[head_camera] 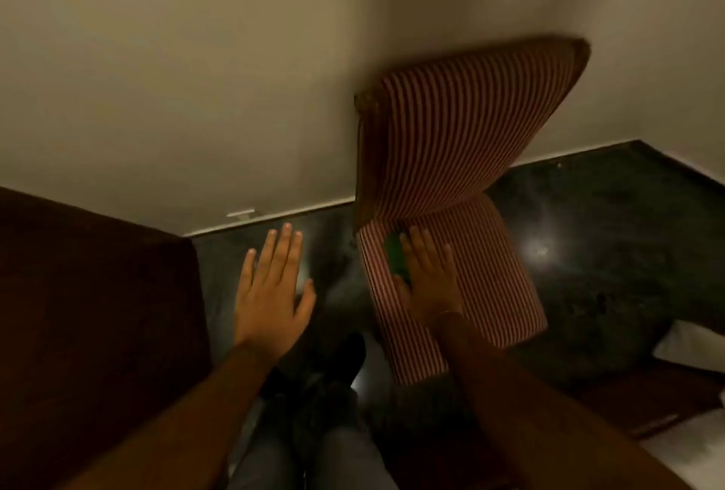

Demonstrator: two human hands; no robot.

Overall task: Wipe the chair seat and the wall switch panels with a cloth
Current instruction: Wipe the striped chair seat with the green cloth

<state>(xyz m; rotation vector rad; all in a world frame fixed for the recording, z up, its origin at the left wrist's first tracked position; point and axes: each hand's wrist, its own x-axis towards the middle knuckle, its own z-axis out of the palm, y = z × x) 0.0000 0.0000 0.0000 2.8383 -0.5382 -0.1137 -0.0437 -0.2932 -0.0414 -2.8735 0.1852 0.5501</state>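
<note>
A chair with red-and-white striped upholstery stands against the cream wall; its seat (498, 266) faces me and its backrest (467, 124) rises behind it. My right hand (429, 273) lies flat on the seat, pressing a green cloth (397, 258) that shows beside my fingers on the left. My left hand (272, 293) hovers over the dark floor to the left of the chair, fingers spread, holding nothing. No wall switch panel is in view.
A dark wooden piece of furniture (94, 313) fills the left side. The polished black floor (612, 238) spreads to the right of the chair. Something white (690, 348) lies at the right edge above a wooden board. My legs (314, 430) are below.
</note>
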